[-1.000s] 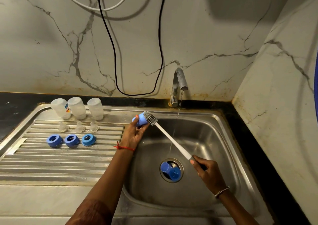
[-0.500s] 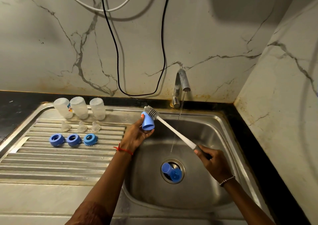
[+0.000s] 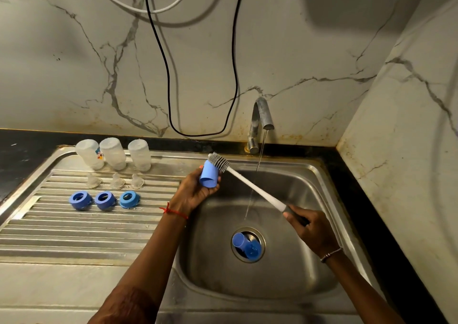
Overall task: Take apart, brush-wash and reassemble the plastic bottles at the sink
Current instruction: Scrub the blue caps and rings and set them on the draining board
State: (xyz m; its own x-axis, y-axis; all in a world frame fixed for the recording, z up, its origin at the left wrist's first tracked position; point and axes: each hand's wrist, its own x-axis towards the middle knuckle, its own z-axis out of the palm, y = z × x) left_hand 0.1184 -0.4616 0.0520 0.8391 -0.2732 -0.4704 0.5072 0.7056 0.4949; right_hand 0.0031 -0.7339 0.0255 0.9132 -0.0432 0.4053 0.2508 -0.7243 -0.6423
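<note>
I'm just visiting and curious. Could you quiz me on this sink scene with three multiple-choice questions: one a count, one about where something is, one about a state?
1. How many blue rings lie on the draining board?
A. two B. five C. three
2. Where does the loose blue cap lie?
A. on the draining board B. over the sink drain C. on the black counter
3. The tap is:
A. running B. off C. wrapped in cloth

Answers: 1 C, three sit in a row in front of the teats. 2 B, it rests on the drain opening in the basin. 3 A, a thin stream falls from its spout.
</note>
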